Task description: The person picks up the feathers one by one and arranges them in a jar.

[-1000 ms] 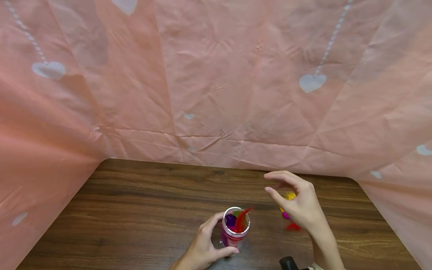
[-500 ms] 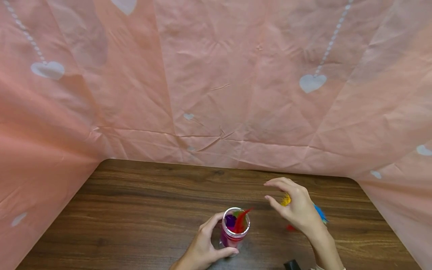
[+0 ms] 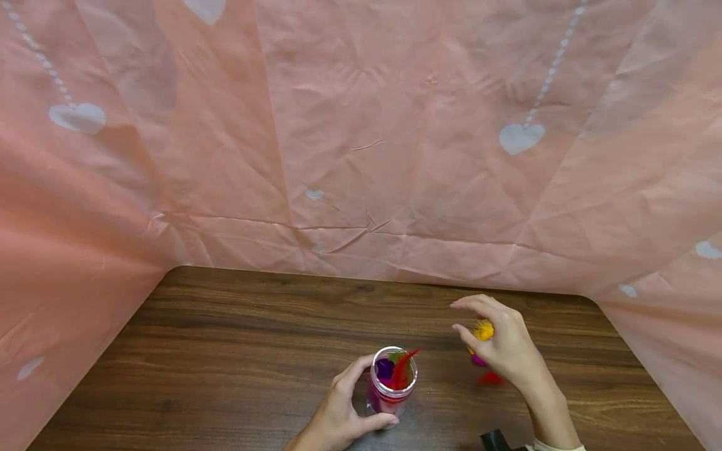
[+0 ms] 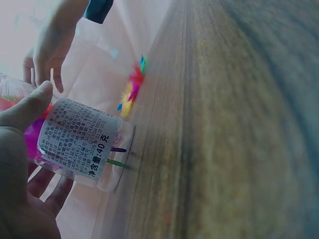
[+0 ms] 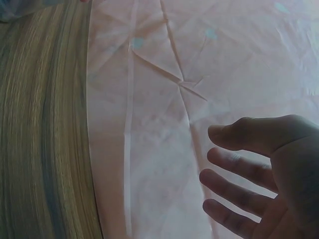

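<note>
My left hand grips a clear plastic jar that has no lid on. Inside the jar are purple, green and red feathers, and a red feather sticks out past the rim. A white printed label covers part of the jar's side in the left wrist view. To the right, my right hand hovers with thumb and fingers spread apart, holding nothing. Under and beside it lie loose feathers: yellow, magenta and red. The hand hides part of this pile.
A dark wood-grain table carries everything. Pink cloth with pale hearts walls it in at the back and both sides. A black object shows at the right wrist.
My right hand has dipped slightly, then shifted a little to the right. A blue feather seen beside it half a second ago is now almost hidden. Left hand and jar stay put.
</note>
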`<state>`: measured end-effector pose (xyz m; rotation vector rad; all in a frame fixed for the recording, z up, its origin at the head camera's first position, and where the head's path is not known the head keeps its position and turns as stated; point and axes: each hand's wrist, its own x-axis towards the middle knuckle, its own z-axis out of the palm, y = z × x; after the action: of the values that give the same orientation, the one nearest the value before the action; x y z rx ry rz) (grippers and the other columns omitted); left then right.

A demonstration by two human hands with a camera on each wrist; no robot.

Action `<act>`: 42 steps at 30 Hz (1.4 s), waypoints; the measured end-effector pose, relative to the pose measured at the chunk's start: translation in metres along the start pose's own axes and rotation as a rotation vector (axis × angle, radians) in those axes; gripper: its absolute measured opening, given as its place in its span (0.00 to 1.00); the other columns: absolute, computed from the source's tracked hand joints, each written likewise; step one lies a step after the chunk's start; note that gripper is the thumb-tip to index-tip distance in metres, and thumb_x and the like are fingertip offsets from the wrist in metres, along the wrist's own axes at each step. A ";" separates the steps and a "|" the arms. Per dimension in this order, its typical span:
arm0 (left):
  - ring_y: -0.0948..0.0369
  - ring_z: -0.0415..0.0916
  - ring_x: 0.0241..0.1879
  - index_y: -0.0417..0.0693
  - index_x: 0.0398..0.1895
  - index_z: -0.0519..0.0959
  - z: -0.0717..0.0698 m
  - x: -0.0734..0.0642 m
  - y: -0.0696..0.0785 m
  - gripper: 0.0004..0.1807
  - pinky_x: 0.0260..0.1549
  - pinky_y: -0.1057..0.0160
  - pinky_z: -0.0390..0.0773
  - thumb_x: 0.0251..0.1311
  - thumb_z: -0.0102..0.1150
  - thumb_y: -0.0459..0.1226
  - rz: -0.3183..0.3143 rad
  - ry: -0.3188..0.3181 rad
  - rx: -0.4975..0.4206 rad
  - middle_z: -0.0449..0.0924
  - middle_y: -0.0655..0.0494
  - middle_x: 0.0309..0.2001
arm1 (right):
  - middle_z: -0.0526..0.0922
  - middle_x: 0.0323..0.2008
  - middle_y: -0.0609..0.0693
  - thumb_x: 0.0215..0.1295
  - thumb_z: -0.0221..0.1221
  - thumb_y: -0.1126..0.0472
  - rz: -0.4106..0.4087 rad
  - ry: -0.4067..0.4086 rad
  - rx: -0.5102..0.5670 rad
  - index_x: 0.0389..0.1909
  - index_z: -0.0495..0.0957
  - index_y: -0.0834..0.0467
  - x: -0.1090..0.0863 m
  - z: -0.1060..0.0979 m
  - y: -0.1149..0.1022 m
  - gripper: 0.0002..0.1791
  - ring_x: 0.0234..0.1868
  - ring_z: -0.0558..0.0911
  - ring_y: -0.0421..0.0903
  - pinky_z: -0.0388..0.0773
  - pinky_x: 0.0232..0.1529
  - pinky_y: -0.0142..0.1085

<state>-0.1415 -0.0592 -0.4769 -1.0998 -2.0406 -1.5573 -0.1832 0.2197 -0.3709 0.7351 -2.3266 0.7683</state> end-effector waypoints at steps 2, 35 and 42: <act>0.58 0.81 0.56 0.45 0.70 0.69 0.000 0.000 0.000 0.49 0.58 0.60 0.79 0.41 0.85 0.31 -0.003 -0.002 0.000 0.82 0.51 0.58 | 0.88 0.42 0.46 0.43 0.78 0.76 0.005 -0.009 -0.009 0.43 0.86 0.56 -0.001 0.000 0.001 0.24 0.42 0.86 0.49 0.73 0.48 0.20; 0.58 0.81 0.56 0.46 0.69 0.70 0.000 -0.001 0.002 0.48 0.59 0.60 0.78 0.41 0.85 0.31 -0.004 0.011 0.010 0.82 0.51 0.57 | 0.88 0.41 0.50 0.41 0.75 0.81 0.084 -0.062 -0.103 0.43 0.86 0.58 -0.019 -0.016 0.029 0.27 0.34 0.81 0.41 0.83 0.32 0.37; 0.58 0.81 0.57 0.45 0.69 0.70 -0.001 0.000 0.002 0.48 0.59 0.60 0.78 0.41 0.85 0.31 0.002 0.006 0.014 0.82 0.51 0.57 | 0.89 0.42 0.52 0.43 0.76 0.78 0.104 -0.141 -0.074 0.43 0.86 0.58 -0.030 -0.016 0.035 0.24 0.41 0.87 0.57 0.86 0.34 0.42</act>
<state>-0.1405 -0.0598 -0.4755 -1.0901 -2.0432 -1.5410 -0.1797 0.2637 -0.3915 0.6592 -2.5234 0.6907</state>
